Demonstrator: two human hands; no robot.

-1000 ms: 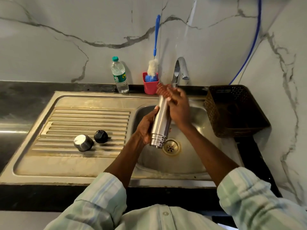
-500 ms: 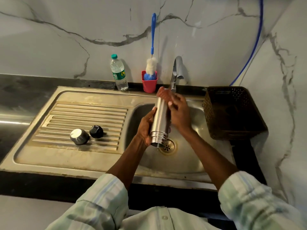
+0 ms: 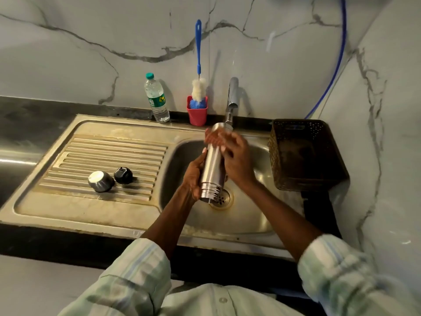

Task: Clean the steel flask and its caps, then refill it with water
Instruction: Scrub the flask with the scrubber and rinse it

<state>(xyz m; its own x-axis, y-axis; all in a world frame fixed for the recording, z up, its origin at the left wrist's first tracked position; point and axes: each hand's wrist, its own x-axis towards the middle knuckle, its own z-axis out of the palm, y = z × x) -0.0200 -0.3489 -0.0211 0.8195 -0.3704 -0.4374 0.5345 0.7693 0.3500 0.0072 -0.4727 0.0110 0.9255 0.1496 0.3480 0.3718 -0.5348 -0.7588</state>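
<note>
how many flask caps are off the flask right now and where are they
2. The steel cap and the black cap sit side by side on the ribbed drainboard, left of the sink bowl. No others show.

Single head-worn view, wide-angle, looking forward and steeply down from above the person's chest toward a steel sink (image 3: 127, 215) set in a dark counter. The camera faces the marble back wall (image 3: 91, 53); a side wall closes the right edge. Both forearms enter from the bottom, at close range. The lens bends straight edges near the borders. No second view is supplied.
</note>
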